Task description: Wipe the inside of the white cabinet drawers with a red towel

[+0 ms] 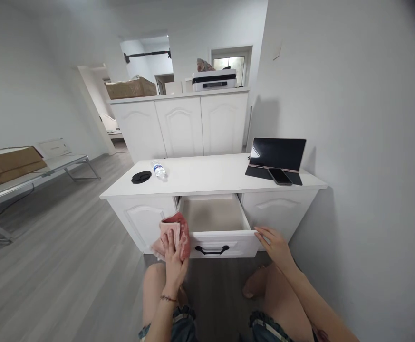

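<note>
1. One low white cabinet (pixel 141 223) sits at frame centre, its worktop (pixel 207 175) running across the middle. It has two closed doors, one either side of the drawer.
2. One drawer (pixel 212 216) stands pulled out at centre. What shows of its inside is bare, so I judge the opening done and any wiping of the inside not visibly begun. The dark handle (pixel 212 250) on its front is untouched.
3. One tablet (pixel 277 153) is propped on its cover at the right end of the worktop, with one phone (pixel 279 176) lying just in front of it.
4. One pink cloth (pixel 177 233) is at the drawer's left front corner, lower centre of the frame, pressed against the cabinet face beside the drawer.
5. Two hands, well apart. The left hand (pixel 173 256) lies flat over the cloth, fingers spread on it rather than clenched. The right hand (pixel 273 242) rests open on the drawer's right front corner, holding nothing.
6. One water bottle (pixel 158 169) lies on its side at the left of the worktop, and one dark round thing (pixel 141 177), perhaps a cap, lies just beside it.
7. Further back, in the upper middle of the frame, one taller cabinet (pixel 180 123) shows three doors and carries one printer (pixel 214 80) and one cardboard box (pixel 130 89).
</note>
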Available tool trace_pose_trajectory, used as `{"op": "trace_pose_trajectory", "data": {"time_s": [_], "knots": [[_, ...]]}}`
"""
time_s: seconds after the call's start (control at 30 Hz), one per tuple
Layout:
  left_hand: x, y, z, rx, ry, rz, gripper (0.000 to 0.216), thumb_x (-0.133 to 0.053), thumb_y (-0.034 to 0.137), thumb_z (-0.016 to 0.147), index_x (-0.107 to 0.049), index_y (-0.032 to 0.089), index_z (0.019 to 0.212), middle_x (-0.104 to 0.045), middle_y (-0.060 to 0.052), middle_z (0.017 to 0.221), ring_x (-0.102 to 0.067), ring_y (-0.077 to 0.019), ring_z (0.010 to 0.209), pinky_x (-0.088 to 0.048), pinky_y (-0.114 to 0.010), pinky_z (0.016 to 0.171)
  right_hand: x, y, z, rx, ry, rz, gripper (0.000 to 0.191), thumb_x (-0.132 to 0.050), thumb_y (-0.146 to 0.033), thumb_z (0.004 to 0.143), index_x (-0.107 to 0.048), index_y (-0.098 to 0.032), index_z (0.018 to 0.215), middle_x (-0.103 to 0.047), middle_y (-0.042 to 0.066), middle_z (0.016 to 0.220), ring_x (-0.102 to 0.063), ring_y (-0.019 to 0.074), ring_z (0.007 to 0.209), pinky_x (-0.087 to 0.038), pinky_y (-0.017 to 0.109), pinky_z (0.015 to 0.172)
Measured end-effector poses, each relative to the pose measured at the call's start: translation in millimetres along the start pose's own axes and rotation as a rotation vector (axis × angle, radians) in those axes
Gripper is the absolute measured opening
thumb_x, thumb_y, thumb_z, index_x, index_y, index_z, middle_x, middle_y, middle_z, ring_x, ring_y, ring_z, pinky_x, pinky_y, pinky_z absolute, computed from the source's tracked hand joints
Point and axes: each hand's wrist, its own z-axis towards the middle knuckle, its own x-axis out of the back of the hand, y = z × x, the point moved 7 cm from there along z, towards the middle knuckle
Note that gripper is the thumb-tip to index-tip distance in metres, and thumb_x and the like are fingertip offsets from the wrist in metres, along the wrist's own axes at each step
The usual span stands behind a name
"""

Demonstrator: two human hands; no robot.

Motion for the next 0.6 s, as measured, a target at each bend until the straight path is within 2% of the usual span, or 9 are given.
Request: {"op": "trace_pose_trajectory", "data": {"time_s": [0.07, 0.13, 0.27, 0.43, 0.6], "knots": [[-20, 4, -2, -0.134, 0.007, 0.123, 0.069, -0.053, 0.011, 0.079, -0.035, 0.031, 0.143, 0.0, -0.005, 0.159, 0.002, -0.0362, 0.143, -0.014, -0.065, 0.111, -1, -2, 0, -0.007, -0.012, 0.011, 0.049, -0.035, -0.055, 0.093, -0.07, -0.021, 0.102, -0.071, 0.009, 0.099, -0.064, 0.0227, 0.093, -0.051, 0.04, 0.083], [-32, 3, -5, -0.193, 0.04, 0.181, 0.078, -0.054, 0.01, 0.08, -0.02, 0.031, 0.147, 0.012, -0.005, 0.157, 0.008, -0.0377, 0.142, -0.012, -0.066, 0.11, -2, -5, 0, -0.003, -0.031, 0.007, 0.048, -0.033, -0.052, 0.094, -0.068, -0.02, 0.105, -0.07, 0.01, 0.103, -0.064, 0.0232, 0.096, -0.05, 0.041, 0.086], [-46, 4, -10, -0.204, 0.089, 0.227, 0.084, -0.053, 0.012, 0.081, -0.006, 0.031, 0.148, 0.021, -0.007, 0.156, 0.013, -0.041, 0.14, -0.016, -0.069, 0.107, -3, -10, 2, 0.004, -0.033, -0.05, 0.049, -0.028, -0.047, 0.096, -0.067, -0.018, 0.106, -0.07, 0.011, 0.105, -0.063, 0.024, 0.098, -0.047, 0.044, 0.09], [-74, 23, -19, -0.212, 0.073, 0.227, 0.084, -0.054, 0.009, 0.079, -0.011, 0.028, 0.149, 0.024, -0.009, 0.155, 0.017, -0.0437, 0.138, -0.019, -0.071, 0.106, -4, -18, 3, 0.04, -0.026, -0.128, 0.051, -0.025, -0.046, 0.097, -0.068, -0.019, 0.104, -0.071, 0.011, 0.105, -0.064, 0.026, 0.104, -0.041, 0.053, 0.097], [-99, 48, -28, -0.233, 0.015, 0.194, 0.072, -0.054, 0.008, 0.075, -0.034, 0.022, 0.144, 0.023, -0.007, 0.155, 0.014, -0.0458, 0.138, -0.02, -0.071, 0.105, -3, -18, 2, 0.01, -0.057, -0.083, 0.049, -0.025, -0.045, 0.098, -0.066, -0.021, 0.108, -0.07, 0.01, 0.111, -0.062, 0.0252, 0.109, -0.042, 0.052, 0.098]]}}
